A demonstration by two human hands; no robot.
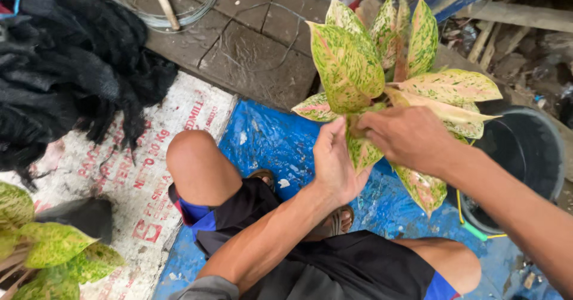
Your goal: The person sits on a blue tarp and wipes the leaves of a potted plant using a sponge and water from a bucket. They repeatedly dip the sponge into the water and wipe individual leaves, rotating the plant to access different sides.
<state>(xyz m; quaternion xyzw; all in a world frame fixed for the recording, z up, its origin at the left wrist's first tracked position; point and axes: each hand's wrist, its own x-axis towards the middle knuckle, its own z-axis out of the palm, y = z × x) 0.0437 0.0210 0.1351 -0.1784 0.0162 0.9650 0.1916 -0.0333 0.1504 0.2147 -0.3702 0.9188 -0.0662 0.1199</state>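
Note:
I hold a leafy plant (358,67) with green, yellow and pink speckled leaves in front of me, above a blue tarp (268,139). My left hand (334,162) grips it from below at the base of the stems. From the right, my right hand (409,136) closes its fingers into the middle of the foliage. The stem base and roots are hidden behind both hands. My bare knees and dark shorts show below.
A black bucket (525,157) stands at the right. Black netting (65,67) is piled at the upper left, beside a printed white sack (137,174) on the ground. Another speckled plant (48,246) sits at the lower left. Wet paving and a wire ring lie beyond.

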